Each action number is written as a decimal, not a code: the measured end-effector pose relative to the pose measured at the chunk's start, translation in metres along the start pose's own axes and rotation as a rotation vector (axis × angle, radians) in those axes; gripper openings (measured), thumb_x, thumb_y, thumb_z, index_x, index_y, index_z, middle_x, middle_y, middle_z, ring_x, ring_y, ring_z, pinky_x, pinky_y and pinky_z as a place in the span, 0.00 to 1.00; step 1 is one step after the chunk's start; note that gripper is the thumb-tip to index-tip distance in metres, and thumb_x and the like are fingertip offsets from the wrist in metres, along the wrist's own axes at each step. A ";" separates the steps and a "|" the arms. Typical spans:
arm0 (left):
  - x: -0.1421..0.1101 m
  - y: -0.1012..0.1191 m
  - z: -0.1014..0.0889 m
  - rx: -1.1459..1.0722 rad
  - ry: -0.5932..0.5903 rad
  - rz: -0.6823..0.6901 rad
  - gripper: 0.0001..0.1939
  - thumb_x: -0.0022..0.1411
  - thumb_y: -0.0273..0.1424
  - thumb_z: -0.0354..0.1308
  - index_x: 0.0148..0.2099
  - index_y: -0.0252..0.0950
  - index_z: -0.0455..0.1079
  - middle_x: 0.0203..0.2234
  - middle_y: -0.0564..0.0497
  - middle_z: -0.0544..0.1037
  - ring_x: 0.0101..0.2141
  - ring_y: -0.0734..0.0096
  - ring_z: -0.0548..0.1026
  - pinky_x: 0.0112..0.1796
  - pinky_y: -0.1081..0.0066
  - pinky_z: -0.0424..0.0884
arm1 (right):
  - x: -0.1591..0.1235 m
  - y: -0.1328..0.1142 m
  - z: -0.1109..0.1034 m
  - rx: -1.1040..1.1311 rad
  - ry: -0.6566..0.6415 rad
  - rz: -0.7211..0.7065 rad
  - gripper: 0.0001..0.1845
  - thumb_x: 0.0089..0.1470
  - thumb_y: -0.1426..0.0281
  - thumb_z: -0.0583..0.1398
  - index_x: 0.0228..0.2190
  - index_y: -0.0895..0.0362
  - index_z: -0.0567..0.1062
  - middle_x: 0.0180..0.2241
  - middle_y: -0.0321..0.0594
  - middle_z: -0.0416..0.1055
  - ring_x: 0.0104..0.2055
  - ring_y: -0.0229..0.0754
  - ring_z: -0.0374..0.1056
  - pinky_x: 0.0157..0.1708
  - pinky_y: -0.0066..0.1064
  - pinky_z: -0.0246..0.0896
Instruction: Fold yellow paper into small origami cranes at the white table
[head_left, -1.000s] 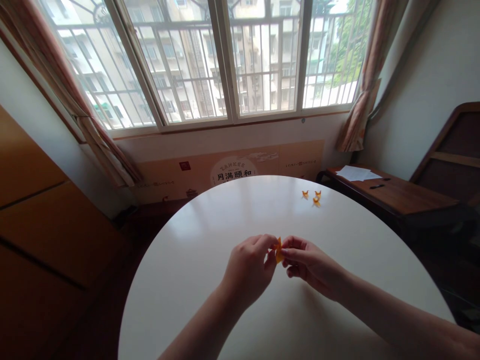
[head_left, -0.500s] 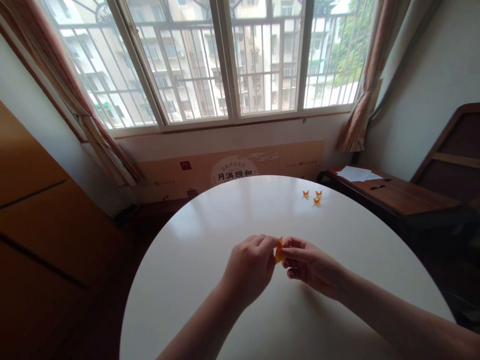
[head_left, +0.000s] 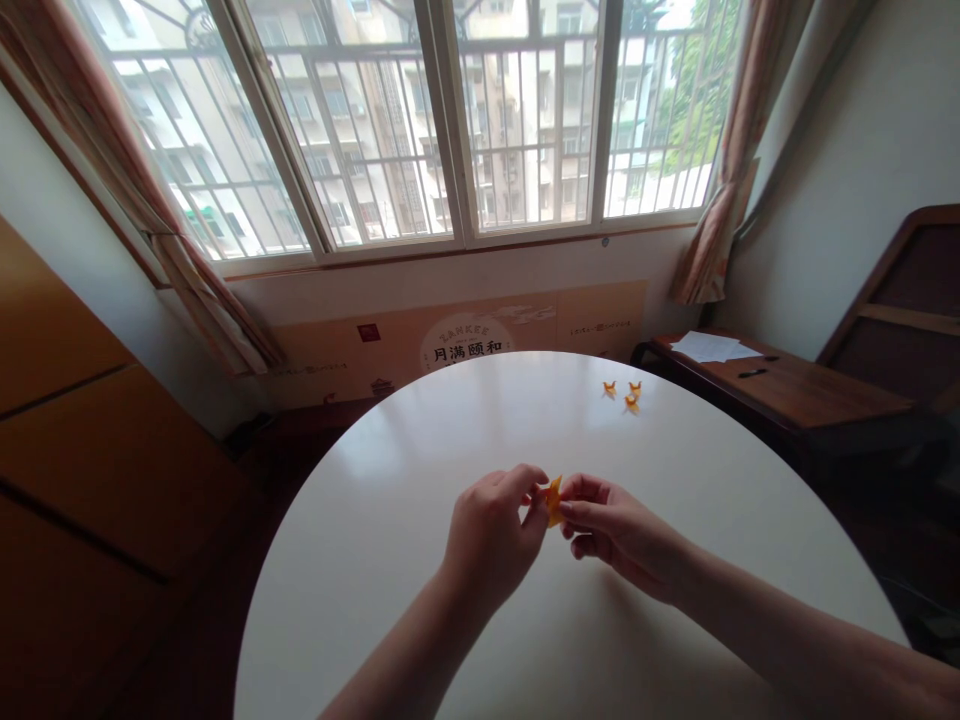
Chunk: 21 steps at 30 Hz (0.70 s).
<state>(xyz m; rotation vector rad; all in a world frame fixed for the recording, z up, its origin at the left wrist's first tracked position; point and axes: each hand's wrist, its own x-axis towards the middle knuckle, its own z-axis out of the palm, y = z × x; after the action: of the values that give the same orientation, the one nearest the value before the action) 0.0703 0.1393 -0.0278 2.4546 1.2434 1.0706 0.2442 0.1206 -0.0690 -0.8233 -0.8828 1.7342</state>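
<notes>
A small piece of folded orange paper [head_left: 554, 501] is held above the white round table [head_left: 360, 600], between my two hands. My left hand [head_left: 496, 535] pinches its left side with thumb and forefinger, the back of the hand facing me. From the right, my right hand [head_left: 619, 530] grips the paper's other side between thumb and fingers, its lower fingers curled. Fingertips hide part of the folds. Farther back on the table stand three small orange folded-paper birds [head_left: 632, 403], apart from both hands.
Beyond the table's right edge is a wooden side table [head_left: 825, 390] with white paper sheets [head_left: 715, 347] and a dark pen-like object [head_left: 752, 374] on it. A printed cardboard panel [head_left: 592, 315] leans below the barred window. A brown wooden cabinet [head_left: 67, 430] stands at left.
My left thumb and forefinger have shifted on the folded paper, and a gap now shows between them. My right hand keeps its grip. The view has moved slightly.
</notes>
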 end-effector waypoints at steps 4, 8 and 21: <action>0.001 -0.005 0.005 -0.253 -0.005 -0.133 0.07 0.57 0.25 0.57 0.38 0.37 0.74 0.27 0.52 0.79 0.26 0.73 0.76 0.27 0.75 0.71 | 0.002 0.002 -0.002 -0.014 0.017 -0.006 0.16 0.44 0.66 0.73 0.29 0.57 0.73 0.27 0.34 0.70 0.27 0.33 0.64 0.26 0.24 0.59; 0.005 -0.008 0.009 -0.556 -0.025 -0.282 0.06 0.54 0.27 0.59 0.36 0.34 0.72 0.26 0.50 0.78 0.28 0.70 0.76 0.23 0.76 0.71 | 0.002 0.003 -0.003 -0.014 0.030 -0.012 0.15 0.45 0.66 0.73 0.29 0.57 0.73 0.25 0.33 0.70 0.26 0.32 0.63 0.25 0.24 0.59; 0.008 -0.005 0.008 -0.912 -0.076 -0.403 0.04 0.48 0.25 0.59 0.30 0.32 0.71 0.23 0.53 0.74 0.23 0.76 0.70 0.20 0.78 0.68 | -0.002 -0.004 -0.003 0.076 0.022 -0.010 0.15 0.44 0.67 0.73 0.28 0.57 0.73 0.22 0.32 0.69 0.23 0.32 0.61 0.24 0.25 0.58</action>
<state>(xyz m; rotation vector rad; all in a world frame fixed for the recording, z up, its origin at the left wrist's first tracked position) 0.0760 0.1496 -0.0320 1.4739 0.8752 1.0787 0.2490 0.1205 -0.0669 -0.7849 -0.8003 1.7365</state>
